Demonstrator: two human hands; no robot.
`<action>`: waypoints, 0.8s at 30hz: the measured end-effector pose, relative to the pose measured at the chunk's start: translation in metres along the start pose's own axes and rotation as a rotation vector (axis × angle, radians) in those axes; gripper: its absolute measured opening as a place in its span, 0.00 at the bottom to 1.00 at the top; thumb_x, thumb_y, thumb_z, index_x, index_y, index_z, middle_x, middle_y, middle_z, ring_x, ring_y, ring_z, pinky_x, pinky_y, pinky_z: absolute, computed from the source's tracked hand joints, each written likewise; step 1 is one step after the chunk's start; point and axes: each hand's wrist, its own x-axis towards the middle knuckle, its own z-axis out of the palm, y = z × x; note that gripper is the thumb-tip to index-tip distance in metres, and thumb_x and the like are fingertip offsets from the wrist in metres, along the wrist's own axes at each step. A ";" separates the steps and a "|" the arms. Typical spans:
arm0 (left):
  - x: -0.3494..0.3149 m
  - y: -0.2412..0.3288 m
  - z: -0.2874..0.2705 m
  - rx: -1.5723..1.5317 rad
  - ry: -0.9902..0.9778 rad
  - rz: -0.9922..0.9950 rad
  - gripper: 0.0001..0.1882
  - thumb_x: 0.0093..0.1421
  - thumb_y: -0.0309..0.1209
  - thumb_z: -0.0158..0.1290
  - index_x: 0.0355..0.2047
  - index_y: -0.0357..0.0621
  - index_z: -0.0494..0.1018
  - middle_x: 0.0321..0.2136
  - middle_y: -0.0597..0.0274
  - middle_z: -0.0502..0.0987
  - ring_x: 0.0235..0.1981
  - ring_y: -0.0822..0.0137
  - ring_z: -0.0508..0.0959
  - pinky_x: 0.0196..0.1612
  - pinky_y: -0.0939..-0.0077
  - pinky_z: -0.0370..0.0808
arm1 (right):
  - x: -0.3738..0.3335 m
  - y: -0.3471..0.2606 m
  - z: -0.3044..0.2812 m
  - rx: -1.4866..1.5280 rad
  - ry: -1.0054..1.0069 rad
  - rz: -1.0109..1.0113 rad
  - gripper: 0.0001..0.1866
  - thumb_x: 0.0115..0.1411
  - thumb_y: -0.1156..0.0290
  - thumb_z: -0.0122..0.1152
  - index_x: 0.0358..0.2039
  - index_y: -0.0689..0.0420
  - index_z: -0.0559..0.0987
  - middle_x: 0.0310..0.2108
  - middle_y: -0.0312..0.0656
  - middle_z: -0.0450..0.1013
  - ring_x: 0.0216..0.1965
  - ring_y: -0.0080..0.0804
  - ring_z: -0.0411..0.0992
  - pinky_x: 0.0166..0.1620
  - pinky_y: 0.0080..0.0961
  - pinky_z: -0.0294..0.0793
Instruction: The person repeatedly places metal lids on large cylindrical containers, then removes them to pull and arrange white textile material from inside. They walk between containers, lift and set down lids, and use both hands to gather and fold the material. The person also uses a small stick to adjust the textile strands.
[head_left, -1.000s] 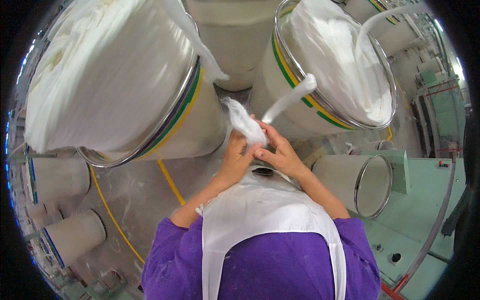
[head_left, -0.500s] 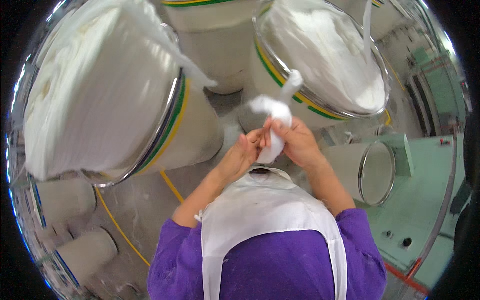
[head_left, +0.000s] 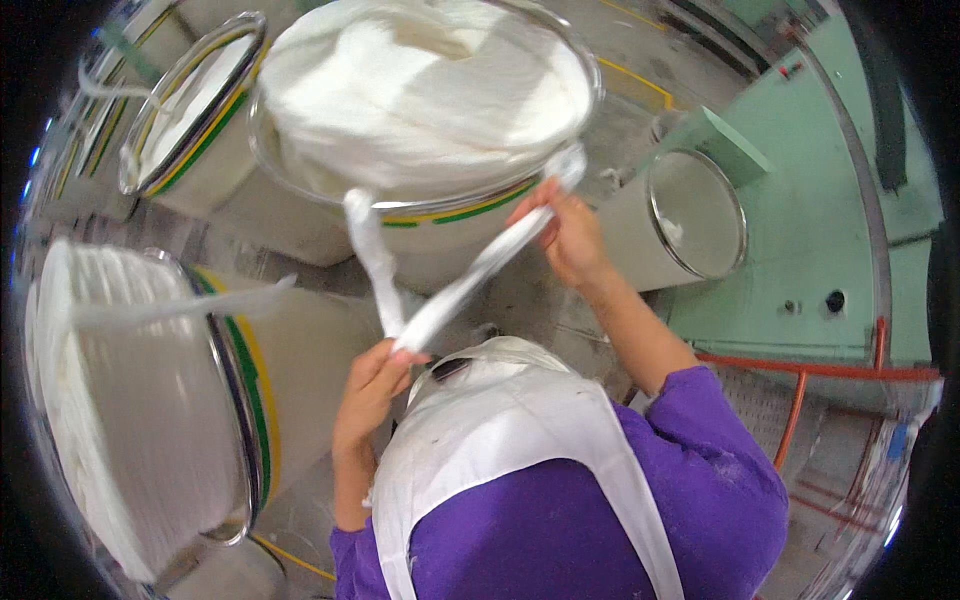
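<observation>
A white cotton sliver [head_left: 478,273] is stretched slantwise between my two hands, in front of my white apron. My left hand [head_left: 368,392] pinches its lower end, where another length of sliver rises from the fingers toward the rim of the far can. My right hand [head_left: 572,238] is closed round the upper part, and a loose bit sticks up past the fingers. Just beyond my hands stands a large can [head_left: 450,238] with green and yellow bands. Coiled white sliver [head_left: 370,90] heaps up inside its metal rim.
To the left a second can [head_left: 310,370] holds a tall stack of sliver, with one strand trailing over it. Another filled can [head_left: 225,190] stands far left. A pale can [head_left: 640,225] sits beside the green machine [head_left: 820,250] at right, near a red rail [head_left: 820,370].
My hands, close together around a bunched sliver before, have moved apart. The sliver now stretches between them. My view has turned rightward, and the far can is now nearly straight ahead.
</observation>
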 end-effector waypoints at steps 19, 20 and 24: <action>0.000 -0.038 0.014 -0.265 0.516 0.314 0.22 0.72 0.38 0.41 0.57 0.36 0.69 0.61 0.50 0.67 0.65 0.60 0.62 0.67 0.63 0.56 | -0.027 0.034 -0.007 -0.476 -0.377 0.306 0.30 0.60 0.62 0.64 0.60 0.60 0.68 0.54 0.48 0.72 0.55 0.31 0.70 0.57 0.32 0.69; -0.001 -0.036 0.016 -0.187 0.520 0.349 0.21 0.71 0.38 0.44 0.58 0.40 0.71 0.63 0.52 0.65 0.64 0.64 0.62 0.65 0.69 0.57 | -0.027 0.044 0.040 -0.507 -0.539 0.250 0.33 0.60 0.62 0.64 0.62 0.61 0.66 0.55 0.48 0.72 0.57 0.33 0.69 0.59 0.32 0.67; -0.008 -0.035 0.013 0.189 0.583 0.425 0.23 0.69 0.39 0.46 0.58 0.38 0.69 0.68 0.49 0.55 0.68 0.58 0.56 0.67 0.65 0.52 | -0.019 0.069 0.153 -0.377 -0.656 0.271 0.26 0.65 0.60 0.58 0.57 0.64 0.70 0.42 0.42 0.74 0.45 0.26 0.72 0.50 0.24 0.71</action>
